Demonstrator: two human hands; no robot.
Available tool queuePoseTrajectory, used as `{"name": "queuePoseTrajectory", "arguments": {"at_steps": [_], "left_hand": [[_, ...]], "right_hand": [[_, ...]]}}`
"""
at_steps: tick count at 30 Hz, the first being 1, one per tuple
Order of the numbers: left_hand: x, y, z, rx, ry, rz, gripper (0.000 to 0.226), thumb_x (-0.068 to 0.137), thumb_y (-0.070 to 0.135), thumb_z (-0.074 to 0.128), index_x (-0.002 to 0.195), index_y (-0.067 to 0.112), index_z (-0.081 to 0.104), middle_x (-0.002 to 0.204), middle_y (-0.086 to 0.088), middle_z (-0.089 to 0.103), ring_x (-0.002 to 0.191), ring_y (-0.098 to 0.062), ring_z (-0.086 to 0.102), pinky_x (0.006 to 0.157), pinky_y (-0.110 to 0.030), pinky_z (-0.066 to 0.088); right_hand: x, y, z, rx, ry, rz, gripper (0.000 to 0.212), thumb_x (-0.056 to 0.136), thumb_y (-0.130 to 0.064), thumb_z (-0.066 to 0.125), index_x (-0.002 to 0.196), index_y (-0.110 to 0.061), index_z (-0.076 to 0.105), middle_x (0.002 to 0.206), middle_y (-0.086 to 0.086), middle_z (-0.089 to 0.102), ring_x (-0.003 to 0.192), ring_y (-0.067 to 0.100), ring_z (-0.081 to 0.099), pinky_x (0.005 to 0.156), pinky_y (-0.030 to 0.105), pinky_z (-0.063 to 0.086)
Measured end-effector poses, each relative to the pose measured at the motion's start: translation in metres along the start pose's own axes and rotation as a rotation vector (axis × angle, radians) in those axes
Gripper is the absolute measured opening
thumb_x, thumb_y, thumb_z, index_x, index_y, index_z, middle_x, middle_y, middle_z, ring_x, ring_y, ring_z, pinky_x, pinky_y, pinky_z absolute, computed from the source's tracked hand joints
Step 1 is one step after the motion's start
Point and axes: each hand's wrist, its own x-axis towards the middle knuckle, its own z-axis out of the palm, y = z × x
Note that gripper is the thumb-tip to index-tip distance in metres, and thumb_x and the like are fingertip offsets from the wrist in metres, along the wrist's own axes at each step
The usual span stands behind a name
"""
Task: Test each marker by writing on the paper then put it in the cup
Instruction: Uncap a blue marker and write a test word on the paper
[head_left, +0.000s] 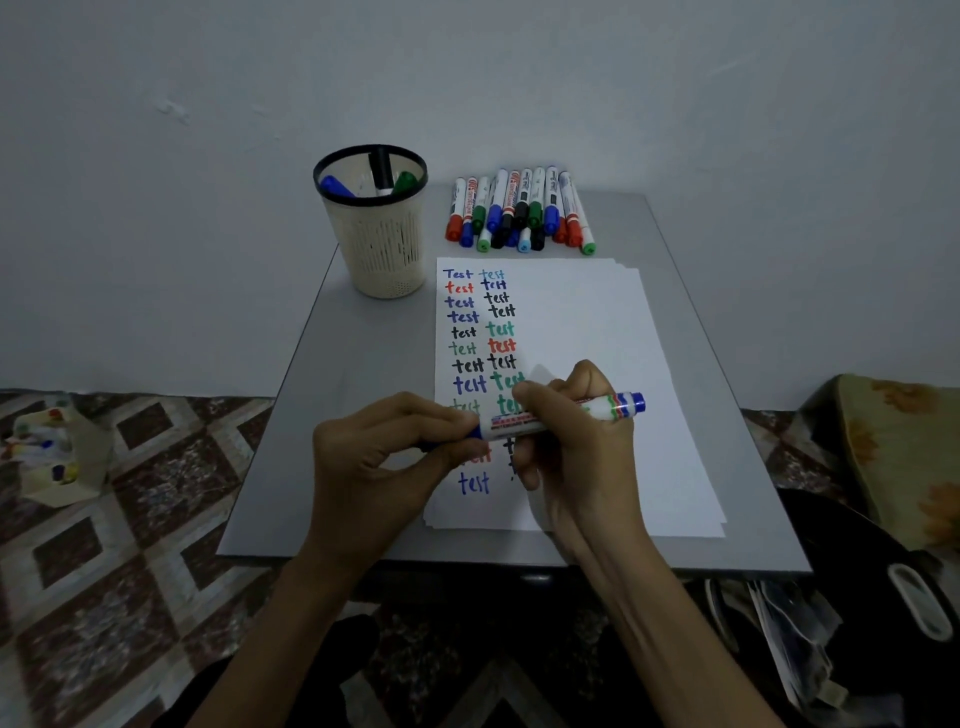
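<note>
Over the paper (597, 338), both hands held one blue marker (519, 422) level.
The left hand (384, 457) pinched its cap (469, 433) and the right hand (576, 441) gripped the barrel; uncapping or recapping, I could not tell. If uncapping, the next move called for a straight pull and a word on blank paper; if recapping, a drop into the cup (382, 249) beyond, beside the spare markers (519, 208).

Open to you: bare table (363, 353) left of the paper (613, 353), front edge up to the cup (382, 249); the paper's unwritten right half.
Obstacles: cup at back left, mouth partly filled by three markers (383, 174); marker row (519, 213) behind the paper; your left hand (379, 457) and right hand (576, 447), joined on one blue marker (561, 413), over the paper's near left.
</note>
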Motion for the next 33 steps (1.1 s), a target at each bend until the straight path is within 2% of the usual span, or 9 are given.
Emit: {"name": "queuePoseTrajectory", "arguments": {"at_steps": [4,8,10,13,14,20,25,29,33], "left_hand": [[0.005,0.0,-0.009,-0.016,-0.101,0.02,0.023,0.074,0.025,0.074,0.09,0.008,0.071,0.087,0.001,0.069,0.085,-0.004,0.067,0.072,-0.017,0.053],[0.018,0.001,-0.02,-0.145,-0.113,-0.101,0.015,0.072,0.017,0.077,0.087,0.014,0.073,0.085,0.004,0.071,0.083,-0.011,0.069,0.068,-0.02,0.055],[0.025,0.001,-0.027,-0.169,-0.105,-0.148,0.015,0.071,0.011,0.077,0.085,0.011,0.073,0.085,0.004,0.072,0.083,-0.011,0.069,0.068,-0.019,0.055],[0.032,-0.001,-0.041,-0.085,-0.183,-0.122,0.017,0.071,0.015,0.075,0.087,0.008,0.072,0.089,0.004,0.072,0.086,-0.01,0.069,0.071,-0.017,0.053],[0.035,-0.001,-0.046,-0.046,-0.21,-0.099,0.021,0.071,0.018,0.075,0.089,0.007,0.072,0.089,0.004,0.072,0.086,-0.01,0.068,0.072,-0.016,0.053],[0.044,-0.004,-0.05,0.108,-0.183,0.023,0.028,0.076,0.027,0.071,0.099,0.011,0.068,0.096,0.003,0.069,0.088,-0.008,0.067,0.078,-0.021,0.054],[0.048,-0.018,-0.034,-0.091,0.163,-0.244,0.056,0.072,0.014,0.075,0.123,0.018,0.052,0.118,0.007,0.061,0.1,-0.009,0.065,0.079,-0.021,0.054],[0.076,-0.056,-0.022,-0.052,0.291,-0.436,0.086,0.068,0.018,0.081,0.141,0.015,0.035,0.14,0.0,0.044,0.124,-0.011,0.046,0.091,-0.017,0.048],[0.113,-0.086,-0.009,0.115,0.309,-0.554,0.119,0.061,0.034,0.085,0.149,0.013,0.008,0.153,-0.01,0.018,0.138,-0.02,0.024,0.105,-0.026,0.028]], "right_hand": [[0.005,-0.003,-0.008,-0.017,-0.089,0.099,0.039,0.082,-0.005,0.066,0.057,-0.016,0.038,0.055,0.015,0.058,0.032,0.017,0.047,0.032,0.018,0.032],[0.018,-0.022,-0.019,-0.084,-0.375,0.223,0.046,0.062,-0.05,0.082,0.072,-0.012,0.059,0.076,0.016,0.068,0.055,0.023,0.063,0.045,0.025,0.049],[0.027,-0.035,-0.025,-0.192,-0.463,0.224,0.036,0.074,-0.045,0.074,0.08,-0.01,0.068,0.085,0.021,0.069,0.069,0.028,0.068,0.057,0.03,0.055],[0.035,-0.059,-0.021,-0.6,-0.595,0.104,0.005,0.082,-0.01,0.069,0.081,-0.013,0.073,0.086,0.023,0.071,0.078,0.035,0.07,0.067,0.032,0.056],[0.038,-0.065,-0.019,-0.741,-0.658,0.063,0.015,0.08,-0.004,0.072,0.077,-0.019,0.074,0.088,0.022,0.072,0.082,0.035,0.07,0.068,0.029,0.056],[0.06,-0.065,0.022,-1.172,-0.894,-0.102,0.02,0.083,-0.017,0.072,0.102,-0.013,0.07,0.084,-0.003,0.074,0.076,0.009,0.071,0.07,0.021,0.053],[0.09,-0.078,0.051,-1.396,-0.667,-0.284,0.011,0.084,-0.016,0.068,0.093,-0.018,0.063,0.083,-0.006,0.065,0.073,0.006,0.066,0.074,0.031,0.059],[0.13,-0.09,0.073,-0.946,-0.226,-0.596,0.02,0.078,-0.008,0.068,0.088,-0.012,0.052,0.078,-0.001,0.059,0.07,0.017,0.065,0.066,0.039,0.06],[0.17,-0.085,0.103,-0.711,-0.077,-0.89,0.024,0.082,-0.012,0.064,0.098,-0.008,0.047,0.084,-0.008,0.055,0.079,0.015,0.065,0.07,0.039,0.059]]}}
